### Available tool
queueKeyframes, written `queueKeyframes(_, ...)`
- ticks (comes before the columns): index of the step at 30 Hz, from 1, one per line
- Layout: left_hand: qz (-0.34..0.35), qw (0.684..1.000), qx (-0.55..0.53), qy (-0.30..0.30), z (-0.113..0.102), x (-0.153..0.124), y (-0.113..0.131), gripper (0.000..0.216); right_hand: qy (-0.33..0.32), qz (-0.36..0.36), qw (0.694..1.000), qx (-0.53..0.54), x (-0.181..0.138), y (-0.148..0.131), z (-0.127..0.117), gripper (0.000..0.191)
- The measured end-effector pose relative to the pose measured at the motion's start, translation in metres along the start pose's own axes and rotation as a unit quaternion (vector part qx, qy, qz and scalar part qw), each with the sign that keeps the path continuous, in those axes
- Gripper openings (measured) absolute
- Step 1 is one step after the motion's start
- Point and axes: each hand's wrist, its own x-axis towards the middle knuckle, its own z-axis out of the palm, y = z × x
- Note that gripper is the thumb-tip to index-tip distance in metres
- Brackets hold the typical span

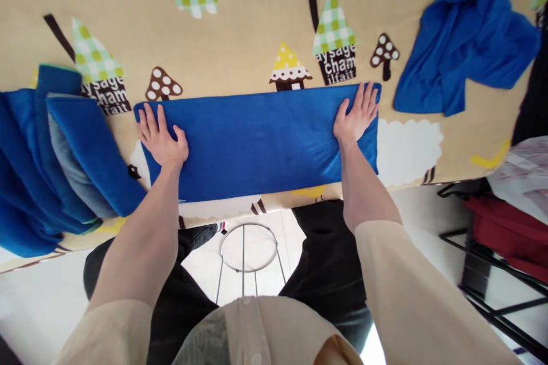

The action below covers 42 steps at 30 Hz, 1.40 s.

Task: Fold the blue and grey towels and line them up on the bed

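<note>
A blue towel (261, 142) lies flat in a long rectangle along the near edge of the table, in front of my body. On its left end rests my left hand (162, 137), palm down with the fingers spread towards the far corner. My right hand (355, 114) presses flat near the far right corner, fingers stretched out and slightly apart. The towel's surface is mostly smooth, with light creases by my right wrist. Neither hand grips the cloth.
Several blue and grey folded towels (81, 154) are piled at the left. A crumpled blue towel (462, 51) lies at the far right. The patterned tablecloth (248, 40) covers the table. Below stands a round metal wire frame (249, 270); at right, a red cloth item (509, 234) sits by a black rack.
</note>
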Motion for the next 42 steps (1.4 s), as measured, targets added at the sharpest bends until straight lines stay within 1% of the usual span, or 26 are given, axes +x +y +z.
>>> queueKeyframes(5, -0.008, 0.999, -0.036, -0.016, -0.001, 0.000, 0.001, 0.076, -0.005, -0.005, 1.000, -0.020, 0.005, 0.003, 0.005, 0.065)
queueKeyframes(9, 0.006, 0.999, -0.034, -0.008, 0.001, 0.000, -0.001, 0.076, -0.040, 0.009, 0.999, -0.018, 0.015, 0.008, 0.005, 0.066)
queueKeyframes(12, 0.009, 1.000, -0.026, 0.001, 0.002, 0.000, -0.003, 0.075, -0.061, 0.001, 0.998, -0.013, 0.021, 0.012, 0.003, 0.068)
queueKeyframes(18, 0.002, 0.999, -0.044, -0.015, 0.002, 0.000, -0.005, 0.076, -0.058, -0.003, 0.997, -0.049, 0.018, 0.013, 0.005, 0.068)
queueKeyframes(22, 0.004, 0.999, -0.041, -0.011, 0.003, 0.000, -0.008, 0.076, -0.059, 0.003, 0.997, -0.058, 0.022, 0.015, 0.004, 0.070)
queueKeyframes(25, 0.004, 0.999, -0.048, -0.004, 0.004, 0.000, -0.010, 0.075, -0.087, 0.018, 0.995, -0.049, 0.023, 0.007, -0.009, 0.071)
queueKeyframes(27, 0.004, 0.998, -0.058, -0.001, 0.005, 0.000, -0.011, 0.076, -0.090, 0.019, 0.995, -0.045, 0.013, -0.010, -0.017, 0.072)
queueKeyframes(29, 0.004, 0.998, -0.063, -0.002, 0.005, 0.000, -0.011, 0.076, -0.072, -0.030, 0.996, -0.048, -0.008, -0.034, -0.019, 0.073)
queueKeyframes(30, 0.004, 0.998, -0.063, -0.002, 0.005, 0.000, -0.011, 0.076, -0.065, -0.077, 0.994, -0.049, -0.021, -0.048, -0.016, 0.074)
queueKeyframes(32, 0.000, 0.998, -0.059, -0.005, 0.005, 0.000, -0.011, 0.075, -0.088, -0.176, 0.979, -0.051, -0.048, -0.072, -0.005, 0.073)
queueKeyframes(34, -0.003, 0.999, -0.053, -0.007, 0.005, 0.000, -0.010, 0.074, -0.107, -0.230, 0.966, -0.051, -0.068, -0.089, 0.007, 0.074)
queueKeyframes(35, -0.004, 0.999, -0.051, -0.009, 0.004, 0.000, -0.010, 0.074, -0.108, -0.242, 0.963, -0.051, -0.073, -0.094, 0.012, 0.074)
queueKeyframes(37, -0.005, 0.999, -0.047, -0.012, 0.003, 0.000, -0.009, 0.075, -0.104, -0.250, 0.961, -0.051, -0.076, -0.097, 0.018, 0.075)
queueKeyframes(39, -0.006, 0.999, -0.046, -0.016, 0.003, 0.000, -0.009, 0.075, -0.101, -0.262, 0.958, -0.050, -0.069, -0.092, 0.017, 0.073)
queueKeyframes(41, -0.005, 0.999, -0.044, -0.017, 0.003, 0.001, -0.009, 0.077, -0.096, -0.268, 0.957, -0.050, -0.054, -0.077, 0.012, 0.070)
queueKeyframes(42, -0.005, 0.999, -0.042, -0.017, 0.003, 0.001, -0.009, 0.077, -0.092, -0.252, 0.962, -0.051, -0.045, -0.067, 0.009, 0.069)
